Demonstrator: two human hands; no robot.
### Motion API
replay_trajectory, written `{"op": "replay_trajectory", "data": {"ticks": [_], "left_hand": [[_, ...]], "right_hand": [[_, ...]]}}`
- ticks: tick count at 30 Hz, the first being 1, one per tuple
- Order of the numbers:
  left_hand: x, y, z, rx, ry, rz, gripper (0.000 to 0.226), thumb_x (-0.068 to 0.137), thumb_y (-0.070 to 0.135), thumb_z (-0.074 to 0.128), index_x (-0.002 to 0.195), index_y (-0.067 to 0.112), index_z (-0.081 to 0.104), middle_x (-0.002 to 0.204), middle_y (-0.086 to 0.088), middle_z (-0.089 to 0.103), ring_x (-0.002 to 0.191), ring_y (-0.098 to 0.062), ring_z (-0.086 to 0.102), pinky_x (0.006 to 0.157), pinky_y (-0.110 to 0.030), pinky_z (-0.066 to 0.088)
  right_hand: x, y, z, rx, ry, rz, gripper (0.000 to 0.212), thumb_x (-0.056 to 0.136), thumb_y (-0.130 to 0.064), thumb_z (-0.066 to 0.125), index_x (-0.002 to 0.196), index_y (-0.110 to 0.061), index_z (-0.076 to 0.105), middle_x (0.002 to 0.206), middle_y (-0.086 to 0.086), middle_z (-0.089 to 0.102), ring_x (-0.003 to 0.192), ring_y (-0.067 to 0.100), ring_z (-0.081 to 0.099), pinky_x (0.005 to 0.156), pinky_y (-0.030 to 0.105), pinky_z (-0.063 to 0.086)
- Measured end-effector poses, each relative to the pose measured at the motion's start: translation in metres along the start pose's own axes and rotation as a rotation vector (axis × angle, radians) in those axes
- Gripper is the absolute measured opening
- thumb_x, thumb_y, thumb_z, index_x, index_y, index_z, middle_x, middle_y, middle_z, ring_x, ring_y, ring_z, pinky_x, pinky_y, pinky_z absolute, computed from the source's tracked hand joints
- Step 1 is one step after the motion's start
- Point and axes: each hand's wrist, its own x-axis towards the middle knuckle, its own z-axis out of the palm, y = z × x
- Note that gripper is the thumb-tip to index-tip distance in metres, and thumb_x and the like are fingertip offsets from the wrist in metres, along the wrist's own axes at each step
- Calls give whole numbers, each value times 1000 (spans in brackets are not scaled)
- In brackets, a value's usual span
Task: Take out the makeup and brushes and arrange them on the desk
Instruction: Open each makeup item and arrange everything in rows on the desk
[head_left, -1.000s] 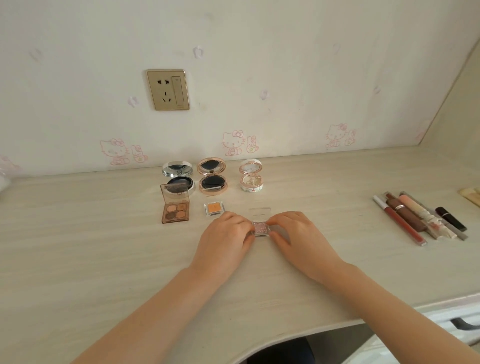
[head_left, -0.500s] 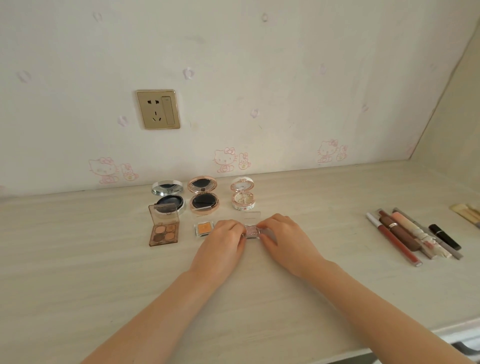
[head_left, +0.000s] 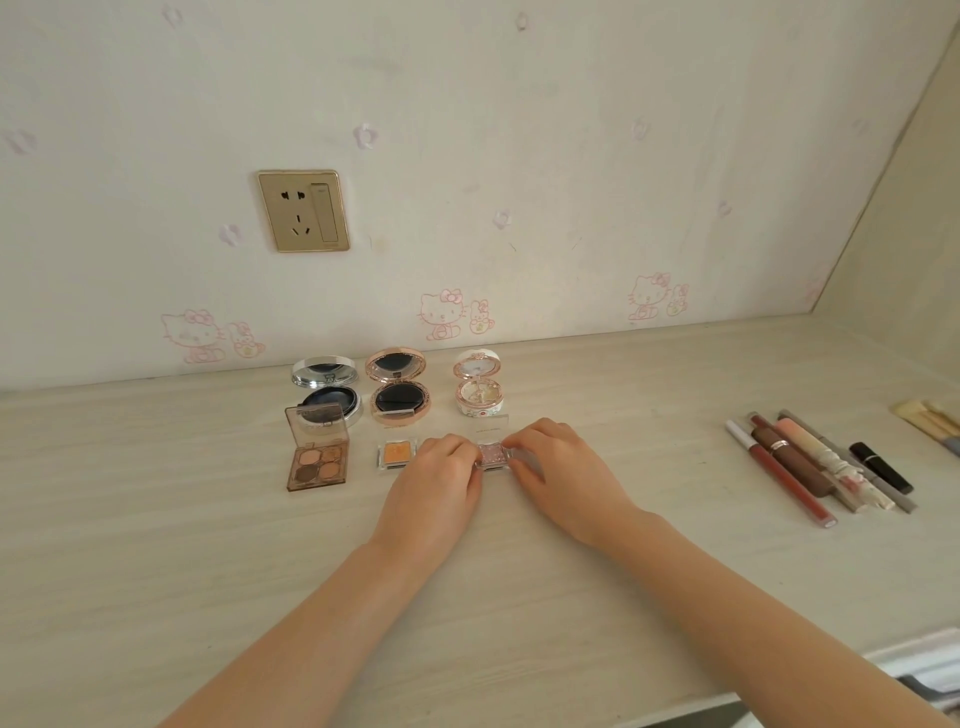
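Both hands, left hand (head_left: 434, 480) and right hand (head_left: 558, 470), pinch with their fingers the small clear-plastic pink glitter eyeshadow pot (head_left: 491, 455) on the pale wood tabletop (head_left: 156, 545) right of the orange one (head_left: 397, 452); light, rigid, slippery, probably best held by its side edges.

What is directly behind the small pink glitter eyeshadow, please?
Its raised clear lid, then the open white compact. The left hand and right hand cover the sides of the eyeshadow.

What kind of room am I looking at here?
Likely a bedroom or dorm vanity corner: a pale desk against cartoon-cat wallpaper with a wall socket, open compacts and lip products laid out, left hand and right hand pinching a pink glitter eyeshadow.
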Motion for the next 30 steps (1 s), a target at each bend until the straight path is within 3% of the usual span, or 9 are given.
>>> {"op": "replay_trajectory", "data": {"ticks": [13,18,24,30], "left_hand": [[9,-1,0,65,-9,-17,19,95,17,49,104,10,64,107,-1,63,106,-20,50,87,-35,44],[10,4,-4,77,30,4,21,91,13,56,110,10,65,118,2,59,114,-19,49,90,-30,46],[13,42,-1,-1,101,113,13,85,9,64,96,11,69,101,5,64,106,-15,54,73,-23,45],[23,97,29,-148,-2,219,17,90,12,56,103,11,68,104,6,64,110,-12,48,85,-27,45]], "right_hand": [[8,0,1,-30,-12,11,28,96,-27,50,122,-19,60,122,0,55,113,21,49,91,34,44],[2,5,-19,-30,3,6,28,96,-25,53,123,-19,59,126,-3,53,116,18,47,93,33,44],[-38,39,-63,-86,75,70,25,95,-25,54,119,-21,62,121,-7,56,114,14,49,91,33,46],[-85,79,-100,-162,155,176,20,92,-23,59,110,-20,66,114,-6,61,113,16,53,92,27,41]]}}
